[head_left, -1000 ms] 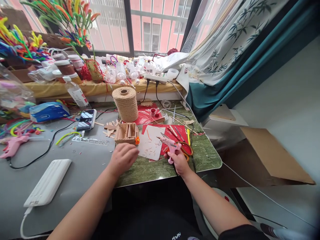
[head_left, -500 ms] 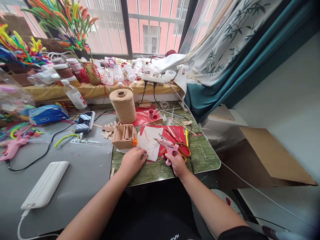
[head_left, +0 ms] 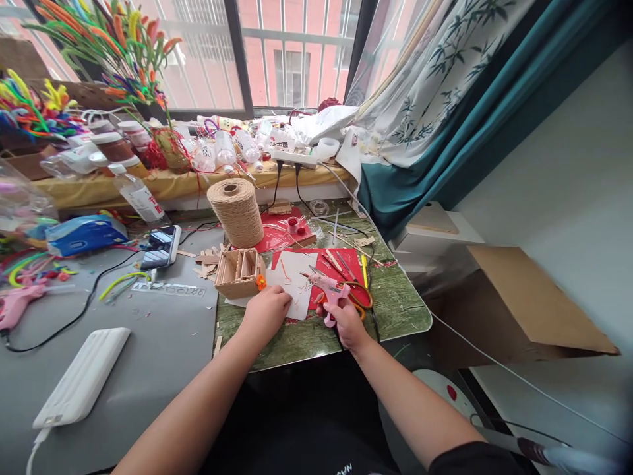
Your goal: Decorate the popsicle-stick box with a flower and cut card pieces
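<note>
My right hand [head_left: 346, 323] is wrapped round the grip of a small pink glue gun [head_left: 326, 289], whose nozzle points left over a white paper sheet [head_left: 295, 277]. My left hand [head_left: 266, 311] rests closed on the near edge of that sheet, its fingers curled under; what they pinch is hidden. Just beyond the left hand stands a small box built of wooden sticks [head_left: 238, 270] with an orange bead [head_left: 260, 283] at its corner. Orange-handled scissors [head_left: 361, 298] lie under the glue gun on red paper [head_left: 346, 264].
A big jute twine spool [head_left: 236, 212] stands behind the box. A phone [head_left: 160, 245], a white power bank [head_left: 82, 384], another pink glue gun [head_left: 17, 309] and pipe cleaners lie on the grey table to the left. Bottles and a power strip [head_left: 295, 158] line the sill.
My left hand slid right from beside the stick box onto the white sheet, closer to the glue gun. The view drifted slightly right; the right hand kept its grip.
</note>
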A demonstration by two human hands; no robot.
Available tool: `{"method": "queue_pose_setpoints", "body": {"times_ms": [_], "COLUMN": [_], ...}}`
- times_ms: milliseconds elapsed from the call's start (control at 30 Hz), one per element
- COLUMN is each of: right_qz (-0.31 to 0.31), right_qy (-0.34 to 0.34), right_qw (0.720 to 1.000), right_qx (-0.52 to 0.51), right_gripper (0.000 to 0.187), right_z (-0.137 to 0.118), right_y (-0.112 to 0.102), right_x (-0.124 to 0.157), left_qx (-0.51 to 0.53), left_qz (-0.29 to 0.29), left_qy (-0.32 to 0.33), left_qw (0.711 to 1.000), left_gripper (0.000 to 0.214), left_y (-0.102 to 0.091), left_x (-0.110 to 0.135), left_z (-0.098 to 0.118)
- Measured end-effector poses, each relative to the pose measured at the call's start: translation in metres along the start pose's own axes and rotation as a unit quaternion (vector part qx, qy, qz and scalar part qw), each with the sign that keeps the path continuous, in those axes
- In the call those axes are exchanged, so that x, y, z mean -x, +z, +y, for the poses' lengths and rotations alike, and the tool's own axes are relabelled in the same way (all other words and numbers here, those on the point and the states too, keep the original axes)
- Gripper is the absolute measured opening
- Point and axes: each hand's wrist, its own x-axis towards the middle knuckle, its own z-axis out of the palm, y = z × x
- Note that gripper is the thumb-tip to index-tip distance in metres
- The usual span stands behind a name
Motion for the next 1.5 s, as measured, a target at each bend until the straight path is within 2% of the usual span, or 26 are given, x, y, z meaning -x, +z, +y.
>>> {"method": "queue_pose_setpoints", "body": {"times_ms": [133, 267, 367, 433, 500, 533, 633, 700, 767, 900, 1000, 1100, 1233, 1367, 1500], "right_qz": [-0.003, 0.004, 0.005, 0.004, -0.001, -0.005, -0.027, -0.044, -0.052, -0.050, -0.057, -0.119, -0.195, -0.204, -0.200], "right_qy": [0.003, 0.004, 0.006, 0.006, 0.002, -0.003, -0.017, -0.018, -0.020, -0.027, -0.024, -0.015, -0.040, -0.101, -0.100], "right_qw": [1.000, 1.000, 1.000, 1.000, 1.000, 1.000, 0.999, 0.998, 0.997, 0.995, 0.994, 0.988, 0.969, 0.952, 0.951], "right_qx": [-0.001, -0.008, -0.006, -0.005, -0.003, -0.001, 0.017, 0.039, 0.058, 0.082, 0.089, 0.100, 0.149, 0.205, 0.216], "right_gripper": [0.029, 0.027, 0.030, 0.032, 0.031, 0.030, 0.027, 0.026, 0.025, 0.026, 0.036, 0.047, 0.040, 0.025, 0.022], "right_z": [0.002, 0.005, 0.006, 0.006, 0.006, 0.005, 0.003, 0.002, 0.002, 0.005, 0.004, -0.002, -0.007, -0.003, 0.003], "right_y": [-0.002, -0.004, -0.004, -0.004, -0.003, -0.003, -0.002, -0.001, -0.001, -0.001, 0.000, 0.003, 0.008, 0.010, 0.008], "right_x": [-0.001, -0.002, -0.002, -0.002, -0.001, -0.001, 0.000, 0.001, 0.001, 0.002, 0.004, 0.009, 0.013, 0.014, 0.013], "left_qx": [-0.005, 0.005, 0.052, 0.125, 0.232, 0.293, 0.457, 0.518, 0.545, 0.575, 0.597, 0.606, 0.598, 0.572, 0.562], "left_qz": [-0.013, 0.002, 0.023, 0.026, 0.020, 0.018, 0.019, 0.030, 0.054, 0.088, 0.090, 0.096, 0.097, 0.089, 0.081], "left_qy": [0.001, 0.001, -0.017, -0.057, -0.121, -0.153, -0.222, -0.245, -0.260, -0.273, -0.278, -0.280, -0.280, -0.275, -0.275], "left_qw": [1.000, 1.000, 0.998, 0.990, 0.965, 0.943, 0.861, 0.819, 0.795, 0.767, 0.748, 0.739, 0.745, 0.767, 0.776], "left_gripper": [0.025, 0.023, 0.020, 0.018, 0.017, 0.017, 0.024, 0.033, 0.037, 0.036, 0.035, 0.036, 0.037, 0.036, 0.034], "left_y": [0.001, -0.004, -0.011, -0.014, -0.014, -0.012, -0.002, 0.007, 0.013, 0.018, 0.018, 0.018, 0.014, 0.009, 0.007], "left_x": [-0.003, -0.001, 0.003, 0.007, 0.012, 0.015, 0.022, 0.026, 0.029, 0.032, 0.033, 0.032, 0.032, 0.032, 0.033], "left_z": [-0.003, 0.000, 0.001, 0.000, -0.001, -0.001, -0.003, -0.003, -0.004, -0.007, -0.009, -0.009, -0.007, -0.004, -0.002]}}
